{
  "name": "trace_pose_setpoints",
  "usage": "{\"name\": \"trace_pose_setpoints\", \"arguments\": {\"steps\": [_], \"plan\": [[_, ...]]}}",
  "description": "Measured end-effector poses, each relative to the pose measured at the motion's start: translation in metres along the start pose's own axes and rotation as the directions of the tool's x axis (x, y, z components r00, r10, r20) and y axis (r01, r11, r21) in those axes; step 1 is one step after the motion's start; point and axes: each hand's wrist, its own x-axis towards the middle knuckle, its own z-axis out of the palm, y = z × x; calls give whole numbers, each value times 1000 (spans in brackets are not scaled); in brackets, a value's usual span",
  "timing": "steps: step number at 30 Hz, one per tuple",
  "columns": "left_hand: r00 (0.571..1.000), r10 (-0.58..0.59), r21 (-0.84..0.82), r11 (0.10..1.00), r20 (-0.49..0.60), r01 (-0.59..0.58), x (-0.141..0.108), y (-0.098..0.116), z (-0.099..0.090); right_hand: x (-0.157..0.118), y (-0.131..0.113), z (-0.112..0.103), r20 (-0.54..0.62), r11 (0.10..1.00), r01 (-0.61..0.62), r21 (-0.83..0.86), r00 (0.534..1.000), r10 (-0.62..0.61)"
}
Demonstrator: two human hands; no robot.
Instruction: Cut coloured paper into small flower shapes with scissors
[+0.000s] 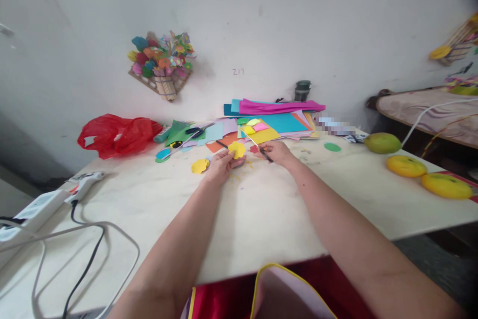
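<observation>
Yellow paper, cut to a scalloped flower shape, is pinched in the closed grip of the left hand and raised slightly off the bench, apparently so its edge is offered to the tool. A thin dark-handled tool, its type unclear, is clasped in the right hand, tip angled toward the flower. A second yellow cut-out lies just left of the left hand. Stacked coloured sheets and scissors are kept far, within reach. Open bench remains near; mangoes occupy the right edge, cables the left.
</observation>
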Motion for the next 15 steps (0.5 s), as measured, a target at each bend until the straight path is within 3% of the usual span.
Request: {"name": "trace_pose_setpoints", "arguments": {"steps": [2,6,10,15], "plan": [[1000,0,0,1000,10,0,0,0,0,1,1,-1,-59,983,-5,-184,998,-6],[999,16,-30,999,39,-15,0,1,1,-1,-1,-3,-99,928,-37,-371,995,0],[999,30,-40,999,20,-29,-1,7,3,-2,-3,-4,-145,894,-92,-438,989,31],[988,98,108,990,-121,-85,-1,22,-2,-1,-6,-8,-205,888,-166,-428,975,83]]}}
